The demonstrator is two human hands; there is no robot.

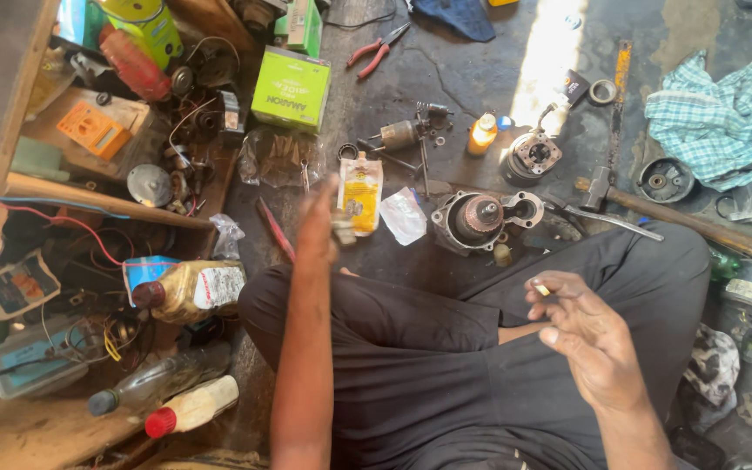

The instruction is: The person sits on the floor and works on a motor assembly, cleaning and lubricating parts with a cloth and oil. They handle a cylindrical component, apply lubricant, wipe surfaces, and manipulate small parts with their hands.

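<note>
I sit cross-legged on a dirty floor in dark trousers. My left hand (319,222) is stretched forward, its fingers closed on a small metal part (342,228) held just above the floor, next to a yellow pouch (361,193). My right hand (580,326) hovers palm-up over my right knee, fingers loosely curled, pinching a tiny pale piece (540,286) at the fingertips. A motor housing (479,219) with an open round end lies on the floor between the hands, beyond my knees.
A hammer (672,213), a wrench (607,218), red-handled pliers (376,48), a green box (291,89), a small orange bottle (481,133), a round metal part (533,157) and a checked cloth (728,117) lie around. Bottles (189,292) and wires crowd the left shelf.
</note>
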